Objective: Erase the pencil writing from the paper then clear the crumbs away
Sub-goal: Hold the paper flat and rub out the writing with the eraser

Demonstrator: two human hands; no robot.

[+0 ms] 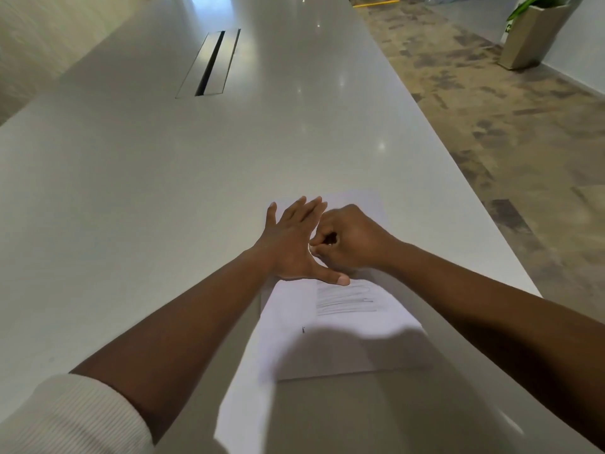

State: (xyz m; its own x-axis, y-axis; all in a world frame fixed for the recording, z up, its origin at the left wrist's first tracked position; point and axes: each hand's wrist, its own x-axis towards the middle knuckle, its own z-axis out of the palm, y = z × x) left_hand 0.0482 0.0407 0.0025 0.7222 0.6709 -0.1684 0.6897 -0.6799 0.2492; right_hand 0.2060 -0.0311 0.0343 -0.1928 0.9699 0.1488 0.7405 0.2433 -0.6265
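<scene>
A white sheet of paper point(340, 339) lies on the long white table point(163, 191), near its right edge. Grey pencil writing point(345, 299) runs in several lines across the sheet's middle, just below my hands. My left hand point(291, 244) lies flat on the paper's left part, fingers straight and spread, thumb pointing right. My right hand point(347, 240) sits right beside it with fingers curled, pinching a small object, probably an eraser point(330, 240), against the paper. The object is mostly hidden by the fingers. I see no crumbs.
A cable hatch with a dark slot point(211, 63) is set into the table far ahead. The table's right edge point(491, 224) drops to a patterned carpet floor. A planter point(527, 34) stands at the far right by the wall.
</scene>
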